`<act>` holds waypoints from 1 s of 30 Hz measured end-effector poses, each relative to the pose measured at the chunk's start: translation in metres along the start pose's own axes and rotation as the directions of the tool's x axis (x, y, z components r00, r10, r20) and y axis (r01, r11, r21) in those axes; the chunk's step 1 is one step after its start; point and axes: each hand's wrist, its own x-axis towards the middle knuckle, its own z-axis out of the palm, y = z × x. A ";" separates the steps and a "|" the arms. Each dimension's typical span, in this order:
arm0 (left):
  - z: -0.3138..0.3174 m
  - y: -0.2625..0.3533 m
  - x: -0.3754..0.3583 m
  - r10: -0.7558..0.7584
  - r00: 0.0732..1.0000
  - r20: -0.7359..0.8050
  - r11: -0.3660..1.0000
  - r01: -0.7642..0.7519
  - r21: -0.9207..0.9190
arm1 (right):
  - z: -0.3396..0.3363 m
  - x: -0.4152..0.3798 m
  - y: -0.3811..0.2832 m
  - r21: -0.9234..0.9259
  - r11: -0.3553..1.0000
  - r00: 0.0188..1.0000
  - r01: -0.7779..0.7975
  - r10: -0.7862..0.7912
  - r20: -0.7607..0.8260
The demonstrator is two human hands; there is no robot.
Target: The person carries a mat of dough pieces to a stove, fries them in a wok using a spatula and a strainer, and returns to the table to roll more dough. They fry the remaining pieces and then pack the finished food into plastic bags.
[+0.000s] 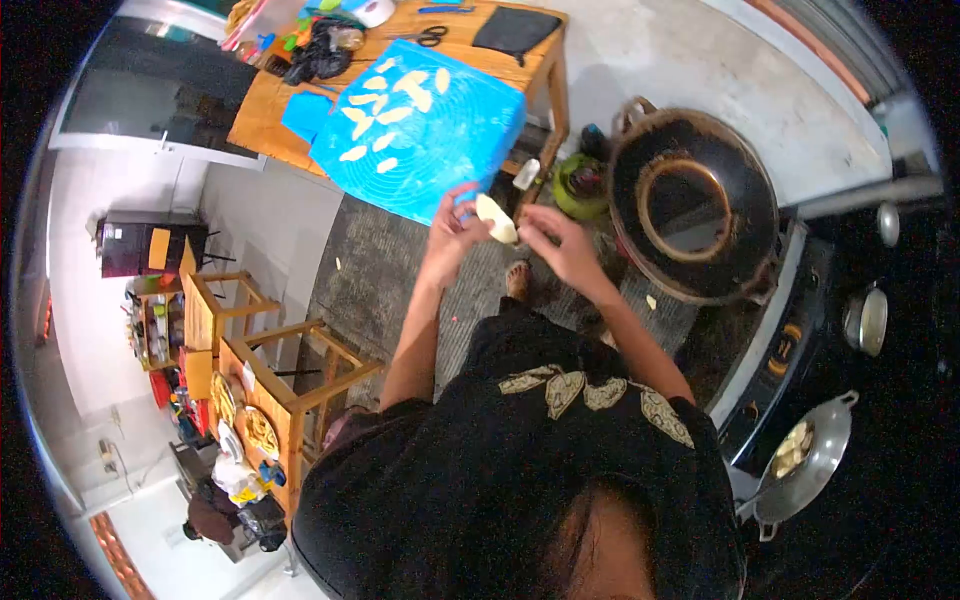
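A flat, pale piece of dough [494,217] is held up in front of my body, beside the table's near corner. My left hand [455,238] grips it with fingers and thumb on its left side. The fingertips of my right hand [562,246] are pinched together at its lower right end. Just beyond my hands, a blue mat [455,150] with printed rings covers part of the wooden table [470,60] and hangs over its edge. Several similar dough pieces [413,90] lie scattered on the mat.
A large dark wok [640,270] stands at right, beside a green gas cylinder [582,185]. Lower right, a smaller metal wok [825,450] holds pale pieces near a stove [780,350]. Scissors [432,36] and a black bag [320,52] lie on the table. Plates of food [260,432] stand at left.
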 end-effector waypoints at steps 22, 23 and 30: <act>-0.223 -0.032 0.149 0.103 0.985 -0.142 0.994 -0.107 -0.016 | 0.142 0.230 0.062 -0.243 0.938 0.912 -0.248 0.310 0.267; -0.222 -0.029 0.155 0.133 0.982 -0.137 0.991 -0.132 0.018 | 0.148 0.228 0.046 -0.193 0.941 0.911 -0.280 0.323 0.256; -0.210 -0.025 0.180 0.554 0.825 -0.115 0.711 -0.396 0.582 | 0.149 0.175 0.073 -0.226 0.915 0.940 -0.335 0.308 -0.148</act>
